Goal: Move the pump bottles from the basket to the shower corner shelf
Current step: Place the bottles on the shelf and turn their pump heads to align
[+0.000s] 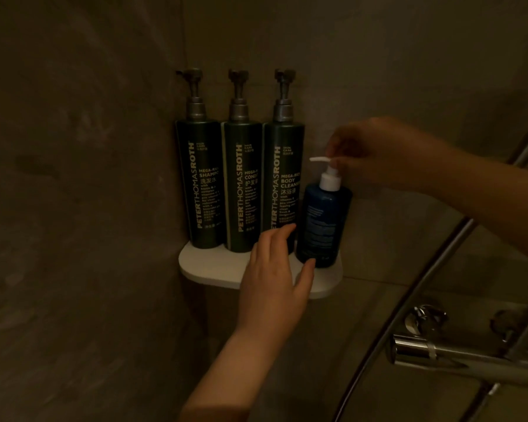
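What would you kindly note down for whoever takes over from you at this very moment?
Right hand: fingers pinch the white pump head of the blue bottle.
Left hand: open, fingertips at that bottle's base, steadying it.
Things: blue bottle stands upright at the right end of the white corner shelf, beside three tall dark green pump bottles lined along the back.
Done: four bottles are on the shelf.
Left: let go of the blue bottle; the basket is out of view, so check it for more.

Four bottles (322,226) on shelf (214,266)
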Demonstrator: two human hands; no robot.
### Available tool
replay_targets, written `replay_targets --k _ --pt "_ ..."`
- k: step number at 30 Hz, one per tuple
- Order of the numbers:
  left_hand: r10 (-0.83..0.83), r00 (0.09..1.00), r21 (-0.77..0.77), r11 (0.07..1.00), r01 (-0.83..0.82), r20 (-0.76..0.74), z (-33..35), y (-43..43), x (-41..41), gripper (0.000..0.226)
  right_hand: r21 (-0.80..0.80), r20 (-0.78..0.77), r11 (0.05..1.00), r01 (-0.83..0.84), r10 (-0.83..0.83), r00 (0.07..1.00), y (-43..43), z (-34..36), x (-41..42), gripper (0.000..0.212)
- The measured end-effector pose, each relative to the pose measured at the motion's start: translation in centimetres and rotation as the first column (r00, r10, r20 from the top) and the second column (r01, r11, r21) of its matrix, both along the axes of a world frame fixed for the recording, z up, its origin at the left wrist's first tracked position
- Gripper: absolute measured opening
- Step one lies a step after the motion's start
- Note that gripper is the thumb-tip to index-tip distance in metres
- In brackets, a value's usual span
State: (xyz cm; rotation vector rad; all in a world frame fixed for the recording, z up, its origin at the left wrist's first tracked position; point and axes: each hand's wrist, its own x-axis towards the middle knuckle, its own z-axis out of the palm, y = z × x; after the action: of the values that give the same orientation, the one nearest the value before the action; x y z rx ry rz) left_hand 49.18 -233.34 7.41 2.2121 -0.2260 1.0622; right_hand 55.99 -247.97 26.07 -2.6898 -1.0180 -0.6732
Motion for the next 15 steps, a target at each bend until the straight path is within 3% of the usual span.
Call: replay_targets --k 10,15 --pt "-0.067 0.997 -0.09 0.994 0.062 -0.046 0.3 -0.9 -0.5 0.082 0.093 -0.117 0.98 -0.175 0.185 0.976 -0.2 -0.2 -2.4 0.013" --pt "-0.108 0.992 -0.145 0.985 0.098 -0.063 0.1 -1.2 -0.1 0.082 0.043 -0.157 0.979 -0.198 0.202 0.967 -0.1 0.4 -3.1 0.012"
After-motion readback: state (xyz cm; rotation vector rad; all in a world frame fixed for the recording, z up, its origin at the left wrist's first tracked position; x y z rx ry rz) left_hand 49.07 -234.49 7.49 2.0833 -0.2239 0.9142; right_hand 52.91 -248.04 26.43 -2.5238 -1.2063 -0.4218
